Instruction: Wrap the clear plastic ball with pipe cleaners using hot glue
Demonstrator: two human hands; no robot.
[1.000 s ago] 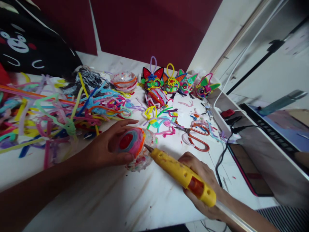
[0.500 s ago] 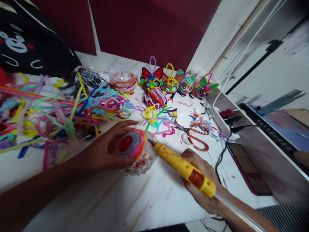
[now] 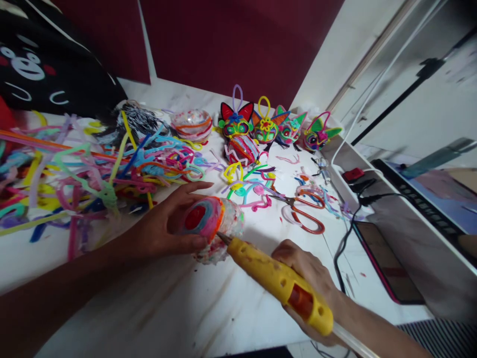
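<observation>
My left hand [image 3: 169, 223] is wrapped round the left side of a clear, rounded ball [image 3: 231, 219] and steadies it on the white table. Bands of orange, pink and grey-blue pipe cleaner [image 3: 211, 216] circle a red centre on the ball. In my right hand [image 3: 307, 273] is a yellow hot glue gun [image 3: 274, 276], with a clear glue stick [image 3: 352, 340] sticking out of its back end. The gun's metal nozzle [image 3: 224, 238] is at the lower edge of the orange band; whether it touches cannot be told. The palm side of my right hand is hidden behind the gun.
Loose pipe cleaners [image 3: 93, 174] are heaped at the left. Several decorated cat-like heads [image 3: 238, 124] stand at the back, near a striped clear bowl shape [image 3: 192, 124]. Orange-handled scissors [image 3: 307, 214] lie to the right, a phone [image 3: 387, 263] and black cable [image 3: 345, 243] beyond them.
The glue gun's nozzle has moved left and down along the orange band's edge, my right hand moving with it. My left hand keeps its hold on the ball.
</observation>
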